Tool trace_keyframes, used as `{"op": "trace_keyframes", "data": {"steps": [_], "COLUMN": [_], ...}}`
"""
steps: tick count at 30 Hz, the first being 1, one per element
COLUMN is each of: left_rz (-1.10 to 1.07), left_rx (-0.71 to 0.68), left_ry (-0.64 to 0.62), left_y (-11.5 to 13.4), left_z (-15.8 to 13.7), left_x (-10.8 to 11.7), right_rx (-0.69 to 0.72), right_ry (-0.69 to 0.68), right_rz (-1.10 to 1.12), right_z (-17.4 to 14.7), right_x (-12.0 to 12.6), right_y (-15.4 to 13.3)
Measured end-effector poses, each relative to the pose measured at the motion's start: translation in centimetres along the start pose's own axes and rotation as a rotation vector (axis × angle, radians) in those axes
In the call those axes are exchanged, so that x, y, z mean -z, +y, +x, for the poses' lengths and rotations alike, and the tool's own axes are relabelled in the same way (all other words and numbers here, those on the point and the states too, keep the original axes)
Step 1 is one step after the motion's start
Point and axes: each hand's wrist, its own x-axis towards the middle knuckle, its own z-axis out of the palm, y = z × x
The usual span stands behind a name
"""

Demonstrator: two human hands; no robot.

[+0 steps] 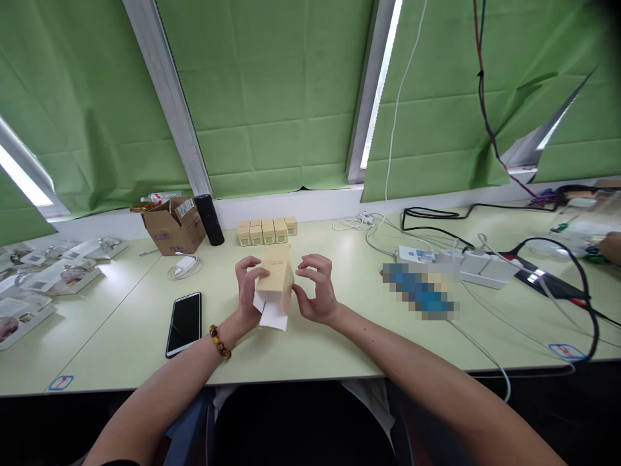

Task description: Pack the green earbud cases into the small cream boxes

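Note:
A tan cardboard box (275, 270) is held above the table in front of me, its near end unfolded with white inner flaps (274, 317) sticking out toward me. My left hand (248, 291) grips the box along its left side, fingers over the top. On the other side, my right hand (317, 291) has its fingers apart and curved, the thumb close to the box's right face; whether it touches cannot be made out. Behind the box, several small tan boxes (268, 232) with green-edged labels stand in a row near the wall.
A phone (184, 323) lies left of my forearm. Farther back are a charger with cable (184, 264), an open brown carton (173, 226) and a black bottle (209, 220). White trays (63, 275) fill the far left. Power strips (478, 266) and tangled cables spread on the right.

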Motion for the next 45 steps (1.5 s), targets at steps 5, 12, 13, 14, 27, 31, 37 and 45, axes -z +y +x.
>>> {"op": "trace_keyframes", "data": {"steps": [5, 12, 13, 14, 27, 31, 37, 45], "left_rz": [-0.458, -0.850, -0.844, -0.830, -0.501, -0.731, -0.746, -0.694], "left_rx": [0.653, 0.944, 0.984, 1.024, 1.021, 0.895, 0.876, 0.901], "left_ry": [-0.041, 0.037, 0.039, 0.034, -0.196, -0.275, -0.365, -0.342], "left_y": [-0.3, -0.7, -0.6, -0.6, -0.1, 0.7, 1.3, 0.9], "left_z": [0.5, 1.4, 1.4, 1.5, 1.1, 1.3, 1.6, 1.0], "left_x": [-0.8, -0.7, -0.7, -0.6, -0.3, 0.0, -0.2, -0.6], "right_rx": [-0.162, -0.366, -0.398, -0.431, -0.649, -0.759, -0.817, -0.873], "right_ry": [0.066, 0.007, -0.038, -0.085, -0.317, -0.239, -0.171, -0.153], "right_rz": [0.034, 0.097, 0.128, 0.172, 0.526, 0.598, 0.637, 0.573], "right_z": [0.4, 0.5, 0.4, 0.3, -0.3, 0.0, 0.1, -0.3], "right_x": [0.2, 0.2, 0.1, 0.0, -0.3, -0.3, -0.4, -1.0], "right_y": [-0.1, 0.4, 0.5, 0.7, 0.6, 1.0, 1.3, 1.0]}}
